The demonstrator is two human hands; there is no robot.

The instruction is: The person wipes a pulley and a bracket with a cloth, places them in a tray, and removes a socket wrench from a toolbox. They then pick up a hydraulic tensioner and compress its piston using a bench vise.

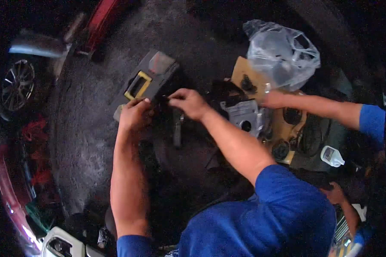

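My left hand (136, 113) is closed at the near end of a dark toolbox (166, 68) with a yellow handle (147, 78). Its fingers are curled, and whatever they hold is too dark to name. To the right of the box, my right hand (190, 103) makes a pinch, with thumb and forefinger together toward the left hand. A small dark shape shows at its fingertips, but I cannot make out what it is. Below the right hand, a dark elongated tool (177, 132) with a shiny end lies on the floor.
A co-worker's hand (273, 99) reaches to a grey metal part (242, 117) beside cardboard (241, 69). Around it are a clear plastic bag (283, 53), dark round parts, and a white bottle (332, 156). Another hand (335, 193) shows lower right; a wheel (18, 85) stands left.
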